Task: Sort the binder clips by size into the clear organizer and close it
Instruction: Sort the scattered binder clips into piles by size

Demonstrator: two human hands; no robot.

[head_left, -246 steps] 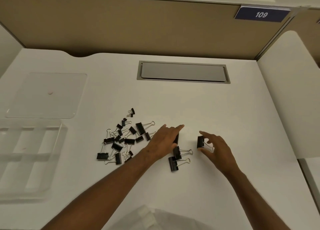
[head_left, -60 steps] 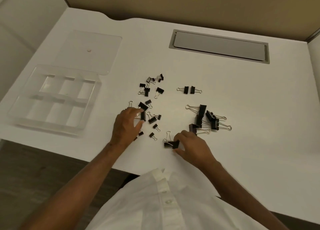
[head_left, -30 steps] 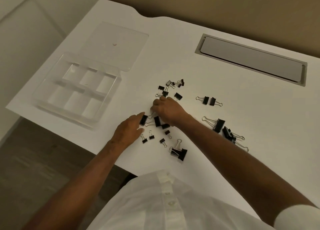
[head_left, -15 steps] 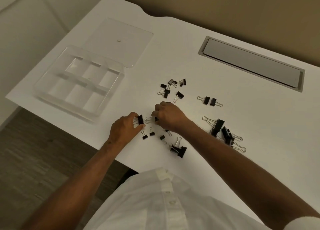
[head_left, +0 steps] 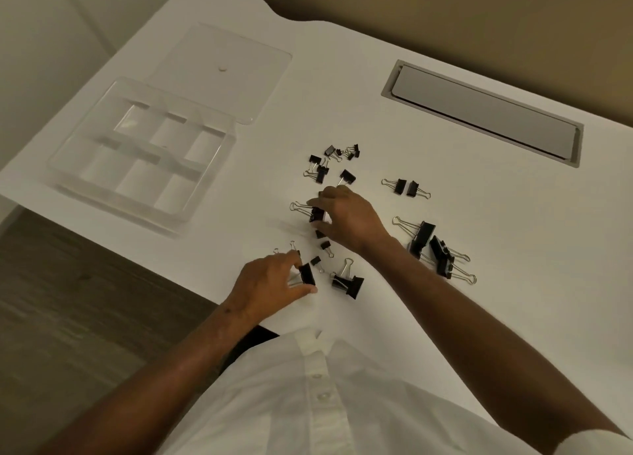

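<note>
Black binder clips lie scattered on the white desk. My left hand pinches a medium clip near the front edge. My right hand grips another medium clip whose wire handles point left. A medium clip pair rests just right of my left hand. Several large clips sit piled at the right, two medium clips lie beyond them, and small clips cluster further back. The clear organizer stands open at the left with every visible compartment bare; its lid lies flat behind it.
A grey cable hatch is set into the desk at the back right. A beige partition closes off the rear. The desk's front edge runs diagonally just left of my left hand, with dark floor below.
My left hand drew its clip back toward the front edge, close to the paired clip. My right hand closed on a medium clip and shifted slightly away from me.
</note>
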